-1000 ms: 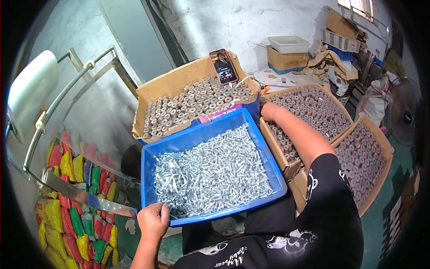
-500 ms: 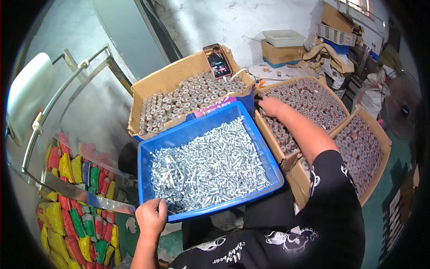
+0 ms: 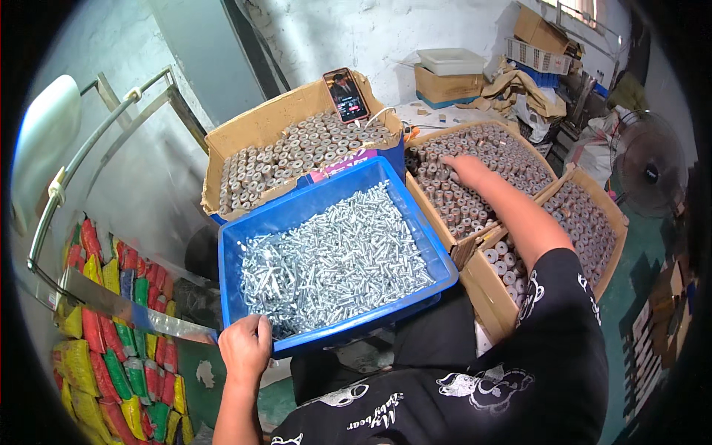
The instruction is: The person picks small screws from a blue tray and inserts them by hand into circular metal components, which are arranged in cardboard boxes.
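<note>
- Right hand (image 3: 463, 169) rests among ring-topped cylinders (image 3: 504, 148) in the middle cardboard box (image 3: 429, 215); can't tell if it's gripping one.
- Left hand (image 3: 246, 347) grips the blue tub (image 3: 363, 320) at its near-left corner.
- I'd pinch squarely so neighbours don't topple.

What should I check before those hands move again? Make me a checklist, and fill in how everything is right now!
1. Left hand on the blue bin: ok, it is at the near left corner.
2. Metal pieces inside the bin: ok, a big loose heap lies below the rim.
3. Right hand away from the box of cylinders: not ok, it reaches in over them.
4. Right fingers empty: cannot tell, the fingertips are too hard to see.
5. Phone propped up: ok, it leans in the back box.
6. Bin steady underneath: cannot tell, its support is mostly hidden.
</note>
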`<state>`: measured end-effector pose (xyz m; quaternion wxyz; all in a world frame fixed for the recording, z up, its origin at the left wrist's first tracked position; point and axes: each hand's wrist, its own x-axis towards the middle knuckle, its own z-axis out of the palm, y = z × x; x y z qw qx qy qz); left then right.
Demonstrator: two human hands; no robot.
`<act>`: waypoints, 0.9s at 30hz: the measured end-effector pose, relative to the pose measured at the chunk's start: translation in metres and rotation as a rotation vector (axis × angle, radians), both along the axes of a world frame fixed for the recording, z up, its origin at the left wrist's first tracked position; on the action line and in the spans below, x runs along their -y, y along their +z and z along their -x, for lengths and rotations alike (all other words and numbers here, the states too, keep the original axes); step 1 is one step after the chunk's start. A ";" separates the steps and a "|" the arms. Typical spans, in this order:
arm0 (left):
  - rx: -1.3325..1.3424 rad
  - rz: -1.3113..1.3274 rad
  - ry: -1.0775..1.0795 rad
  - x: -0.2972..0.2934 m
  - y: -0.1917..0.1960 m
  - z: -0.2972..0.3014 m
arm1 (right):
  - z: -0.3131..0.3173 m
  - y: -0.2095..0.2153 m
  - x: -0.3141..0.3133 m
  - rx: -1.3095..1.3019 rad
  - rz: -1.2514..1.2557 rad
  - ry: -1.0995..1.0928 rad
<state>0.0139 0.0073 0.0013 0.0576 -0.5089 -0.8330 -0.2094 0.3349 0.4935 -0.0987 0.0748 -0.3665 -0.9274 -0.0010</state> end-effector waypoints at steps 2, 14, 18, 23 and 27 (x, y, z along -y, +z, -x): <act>-0.022 0.002 -0.002 0.002 0.000 0.000 | -0.015 -0.006 -0.004 -0.141 0.057 -0.033; -0.037 -0.080 -0.061 0.002 -0.003 0.005 | -0.006 0.008 -0.022 -0.471 0.189 -0.537; -0.013 -0.150 -0.074 0.009 -0.002 0.009 | 0.007 0.056 -0.041 -1.919 1.069 -0.195; -0.011 -0.222 -0.151 0.005 -0.007 0.012 | 0.134 0.157 0.034 -1.561 1.185 0.087; 0.042 -0.226 -0.140 0.013 -0.008 0.017 | 0.290 0.173 0.112 -0.821 0.615 0.143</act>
